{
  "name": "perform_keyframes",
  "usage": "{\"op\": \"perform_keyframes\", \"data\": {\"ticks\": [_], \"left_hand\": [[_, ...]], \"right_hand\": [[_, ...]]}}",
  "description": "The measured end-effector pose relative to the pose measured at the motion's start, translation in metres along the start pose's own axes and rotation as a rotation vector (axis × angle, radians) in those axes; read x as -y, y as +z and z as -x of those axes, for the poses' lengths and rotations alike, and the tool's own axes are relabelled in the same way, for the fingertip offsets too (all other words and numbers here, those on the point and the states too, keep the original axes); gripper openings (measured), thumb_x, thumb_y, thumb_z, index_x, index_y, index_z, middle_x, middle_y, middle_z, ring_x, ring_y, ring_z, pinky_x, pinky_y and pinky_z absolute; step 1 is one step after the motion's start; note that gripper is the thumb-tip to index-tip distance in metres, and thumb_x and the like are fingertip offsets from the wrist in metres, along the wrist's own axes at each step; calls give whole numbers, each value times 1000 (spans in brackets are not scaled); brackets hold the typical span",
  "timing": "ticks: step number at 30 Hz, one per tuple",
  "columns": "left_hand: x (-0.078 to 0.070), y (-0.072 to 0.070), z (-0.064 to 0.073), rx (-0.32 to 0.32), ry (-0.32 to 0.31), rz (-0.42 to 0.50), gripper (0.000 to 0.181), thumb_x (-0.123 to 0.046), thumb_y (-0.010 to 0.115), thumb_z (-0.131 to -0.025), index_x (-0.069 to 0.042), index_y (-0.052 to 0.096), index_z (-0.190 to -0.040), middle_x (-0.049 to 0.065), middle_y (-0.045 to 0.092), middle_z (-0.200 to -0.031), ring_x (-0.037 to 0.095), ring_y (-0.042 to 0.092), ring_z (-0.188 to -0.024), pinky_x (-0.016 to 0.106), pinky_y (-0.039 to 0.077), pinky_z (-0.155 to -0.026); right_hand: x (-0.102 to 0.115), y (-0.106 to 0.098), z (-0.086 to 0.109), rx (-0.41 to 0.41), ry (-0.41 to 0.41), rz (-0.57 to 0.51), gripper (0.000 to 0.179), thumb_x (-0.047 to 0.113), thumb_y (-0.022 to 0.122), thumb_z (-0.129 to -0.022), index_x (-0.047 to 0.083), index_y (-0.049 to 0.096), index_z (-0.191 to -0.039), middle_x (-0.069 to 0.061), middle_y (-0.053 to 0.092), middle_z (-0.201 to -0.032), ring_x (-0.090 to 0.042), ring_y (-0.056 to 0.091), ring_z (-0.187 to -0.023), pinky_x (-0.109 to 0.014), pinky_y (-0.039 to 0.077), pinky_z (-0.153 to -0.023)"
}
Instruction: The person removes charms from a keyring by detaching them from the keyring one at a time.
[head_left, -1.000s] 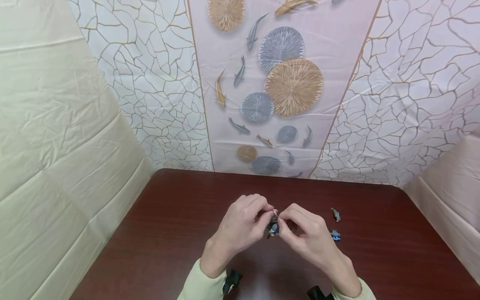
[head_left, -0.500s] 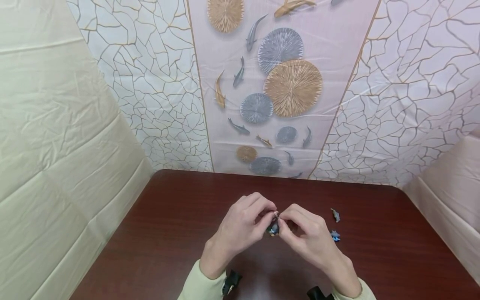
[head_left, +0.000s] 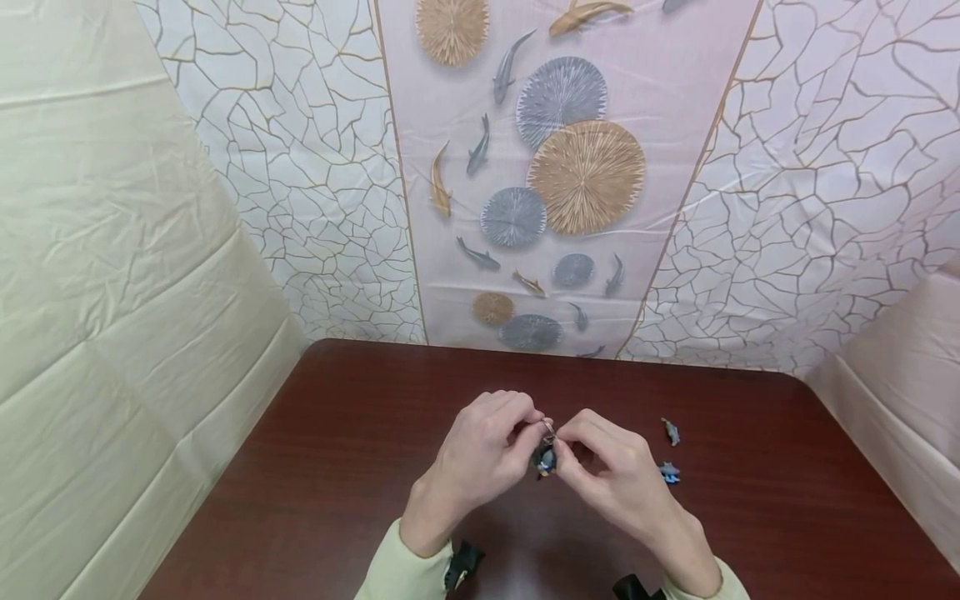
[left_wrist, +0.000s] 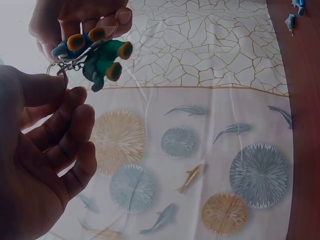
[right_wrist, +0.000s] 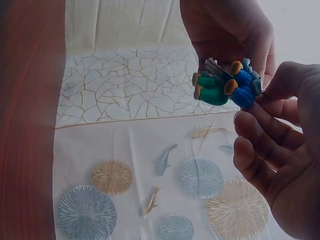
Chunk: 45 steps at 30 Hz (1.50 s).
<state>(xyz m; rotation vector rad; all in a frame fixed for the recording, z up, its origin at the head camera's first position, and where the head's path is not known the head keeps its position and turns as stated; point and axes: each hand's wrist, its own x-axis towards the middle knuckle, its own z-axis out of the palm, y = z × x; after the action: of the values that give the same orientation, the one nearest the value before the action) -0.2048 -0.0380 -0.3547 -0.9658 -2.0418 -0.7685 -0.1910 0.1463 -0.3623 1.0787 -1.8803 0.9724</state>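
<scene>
Both hands meet above the table in the head view. My left hand (head_left: 486, 454) pinches a metal key ring (left_wrist: 65, 79) between thumb and forefinger, clearest in the left wrist view. My right hand (head_left: 618, 467) pinches at the same ring and its short chain with thumb and fingertips; the exact spot is partly hidden. Two small keychain figurines hang from the ring: a green figurine (left_wrist: 107, 57) with orange feet and a blue figurine (right_wrist: 243, 92) with orange feet. Their bodies lie close together, just below the fingertips in the head view.
On the dark red-brown table (head_left: 360, 433), right of my hands, lie a small grey figurine (head_left: 671, 431) and a grey-blue figurine (head_left: 669, 472). A patterned cloth (head_left: 517, 275) rises behind the table's far edge, with pale cloth (head_left: 150, 333) at the left side.
My left fingers shifted slightly right toward the right hand, then back left. The hanging figurines moved a little with them. Both hands keep their pinch.
</scene>
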Motion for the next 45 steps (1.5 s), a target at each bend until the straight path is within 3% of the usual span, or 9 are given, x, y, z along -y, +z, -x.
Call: {"op": "perform_keyframes", "data": {"ticks": [18, 25, 35, 45], "left_hand": [[1, -1, 2, 17, -135, 50, 14, -14, 64, -89, -19, 59, -77, -10, 60, -68, 5, 46, -59, 14, 36, -59], [1, -1, 1, 19, -141, 58, 13, -14, 65, -90, -19, 61, -79, -9, 63, -71, 3, 47, -61, 13, 38, -59], [1, 1, 2, 22, -155, 70, 11, -13, 66, -89, -18, 63, -80, -9, 64, -73, 5, 51, -60, 11, 38, -60], [1, 2, 1, 52, -185, 70, 9, -17, 67, -90, -19, 64, -82, -11, 64, -73, 2, 51, -63, 10, 39, -61]], "right_hand": [[1, 4, 1, 12, -9, -10, 18, -5, 63, -75, 12, 64, -80, 7, 57, -76, 1, 50, -66, -7, 40, -57], [-2, 2, 1, 23, -1, -14, 18, -6, 63, -75, 11, 65, -81, 7, 58, -77, 1, 50, -66, -5, 39, -59], [-21, -12, 17, 94, 88, 17, 30, -11, 67, -73, 17, 65, -84, 12, 59, -80, 4, 50, -66, -9, 39, -54], [-43, -38, 34, 192, 314, 43, 31, -6, 69, -82, 25, 66, -83, 17, 61, -78, 5, 56, -65, -11, 44, -54]]}}
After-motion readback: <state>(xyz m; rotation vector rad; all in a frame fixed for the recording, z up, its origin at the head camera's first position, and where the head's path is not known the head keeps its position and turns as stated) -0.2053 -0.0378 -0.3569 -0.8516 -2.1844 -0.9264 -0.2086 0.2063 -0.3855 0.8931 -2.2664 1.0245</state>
